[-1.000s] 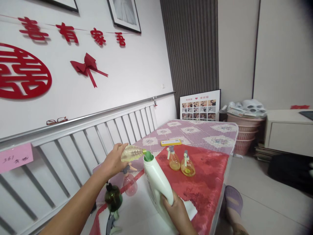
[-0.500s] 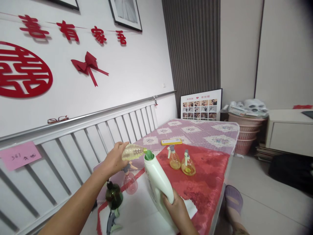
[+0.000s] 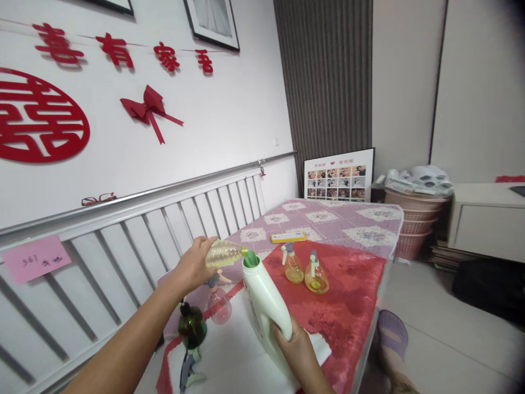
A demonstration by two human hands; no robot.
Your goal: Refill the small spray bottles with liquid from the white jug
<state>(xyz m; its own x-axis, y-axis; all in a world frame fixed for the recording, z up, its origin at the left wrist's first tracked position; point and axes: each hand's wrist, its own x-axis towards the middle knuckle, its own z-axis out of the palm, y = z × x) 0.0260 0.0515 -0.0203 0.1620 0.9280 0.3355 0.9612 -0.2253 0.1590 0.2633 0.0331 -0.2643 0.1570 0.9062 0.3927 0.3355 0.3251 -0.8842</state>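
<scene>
My left hand (image 3: 197, 258) is closed around a clear spray bottle body (image 3: 223, 254) with yellowish liquid, tipped on its side with its neck to the right. That neck meets a green funnel (image 3: 250, 259) set in the mouth of a pale green jug (image 3: 264, 295). Through the jug's handle my right hand (image 3: 296, 342) grips it, and the jug leans toward the left. A pink spray bottle (image 3: 219, 305) and a dark green pump bottle (image 3: 192, 326) stand below my left forearm. Near them lies a loose grey-green spray head (image 3: 188, 369).
Two spray bottles with yellow liquid (image 3: 293, 269) (image 3: 316, 279) stand on the red cloth (image 3: 348, 306). Behind them lies a yellow-edged box (image 3: 288, 237). A white railing (image 3: 192, 210) borders the table's left side. Stacked pink baskets (image 3: 414, 227) stand on the floor at right.
Both hands keep nearly the same pose, with the bottle still tipped at the funnel. The whole view has shifted very slightly.
</scene>
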